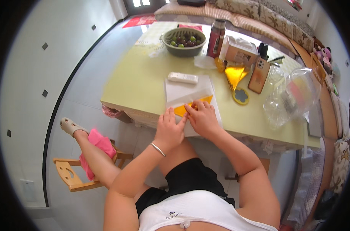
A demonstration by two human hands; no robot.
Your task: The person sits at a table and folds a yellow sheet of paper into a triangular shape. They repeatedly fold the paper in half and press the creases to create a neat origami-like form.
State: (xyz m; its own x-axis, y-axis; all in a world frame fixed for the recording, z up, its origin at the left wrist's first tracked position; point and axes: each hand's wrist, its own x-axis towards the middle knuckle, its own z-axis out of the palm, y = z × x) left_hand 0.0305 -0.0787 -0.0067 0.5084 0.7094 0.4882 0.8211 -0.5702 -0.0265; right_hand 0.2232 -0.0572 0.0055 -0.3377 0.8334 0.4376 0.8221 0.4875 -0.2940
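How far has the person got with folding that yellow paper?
Partly done: the yellow paper already shows a slanted fold under the white sheet. Left hand and right hand press on it. Another yellow piece lies untouched beyond.

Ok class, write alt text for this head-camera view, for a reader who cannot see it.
A seated person presses both hands, left hand and right hand, onto an orange paper lying on white sheets at the near edge of a pale green table. Farther back stand a bowl of fruit, a red flask and a phone.
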